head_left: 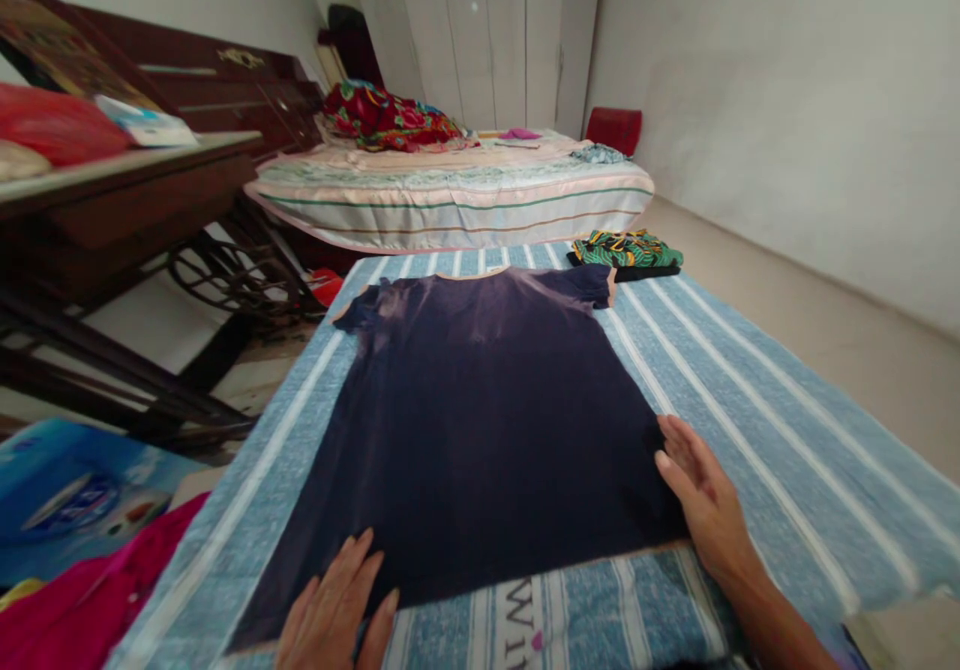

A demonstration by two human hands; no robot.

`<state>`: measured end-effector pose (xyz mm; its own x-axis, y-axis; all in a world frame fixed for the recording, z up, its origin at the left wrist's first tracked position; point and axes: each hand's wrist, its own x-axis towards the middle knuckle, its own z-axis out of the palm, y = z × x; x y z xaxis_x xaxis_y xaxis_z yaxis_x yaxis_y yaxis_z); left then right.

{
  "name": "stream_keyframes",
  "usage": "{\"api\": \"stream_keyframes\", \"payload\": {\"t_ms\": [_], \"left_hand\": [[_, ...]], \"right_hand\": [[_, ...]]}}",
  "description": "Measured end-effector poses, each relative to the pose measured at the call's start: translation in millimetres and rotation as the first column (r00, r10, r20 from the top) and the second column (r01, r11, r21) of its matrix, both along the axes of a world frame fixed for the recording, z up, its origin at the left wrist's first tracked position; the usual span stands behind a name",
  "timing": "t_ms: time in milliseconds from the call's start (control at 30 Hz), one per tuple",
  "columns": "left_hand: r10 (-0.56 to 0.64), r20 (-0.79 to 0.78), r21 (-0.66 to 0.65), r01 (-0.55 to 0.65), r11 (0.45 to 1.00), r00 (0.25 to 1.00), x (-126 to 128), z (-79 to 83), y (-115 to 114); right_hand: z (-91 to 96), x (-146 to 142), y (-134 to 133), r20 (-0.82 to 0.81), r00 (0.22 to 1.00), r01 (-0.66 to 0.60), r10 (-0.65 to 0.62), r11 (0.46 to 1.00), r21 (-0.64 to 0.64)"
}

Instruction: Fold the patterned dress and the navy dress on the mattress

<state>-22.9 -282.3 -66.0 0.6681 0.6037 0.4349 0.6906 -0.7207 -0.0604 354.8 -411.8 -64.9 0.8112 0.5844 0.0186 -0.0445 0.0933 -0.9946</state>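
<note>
A dark navy short-sleeved T-shirt (487, 430) lies spread flat on a blue-and-white striped cloth (757, 400), its neckline away from me and its hem near me. Faded patches show around the shoulders, and the sleeve ends and neck have a tan trim. My left hand (334, 605) rests on the lower left part near the hem, fingers stretched out and partly cut off by the frame. At the lower right side edge is my right hand (701, 495), its fingers extended and thumb apart, touching the fabric. Neither hand grips anything.
Folded green-and-black patterned clothing (628, 253) sits at the striped cloth's far right corner. Beyond stands a bed (450, 200) with a red floral blanket (390, 115). On the left are a treadle table (135, 200), a blue package (82, 495) and pink fabric (97, 600).
</note>
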Motion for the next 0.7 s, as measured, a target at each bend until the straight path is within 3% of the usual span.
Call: {"api": "stream_keyframes", "payload": {"t_ms": [700], "left_hand": [[0.033, 0.031, 0.015, -0.034, 0.999, 0.999, 2.6, 2.4, -7.9]], "right_hand": [[-4.6, -1.4, -3.0, -0.005, 1.000, 0.026, -0.026, 1.000, -0.017]]}}
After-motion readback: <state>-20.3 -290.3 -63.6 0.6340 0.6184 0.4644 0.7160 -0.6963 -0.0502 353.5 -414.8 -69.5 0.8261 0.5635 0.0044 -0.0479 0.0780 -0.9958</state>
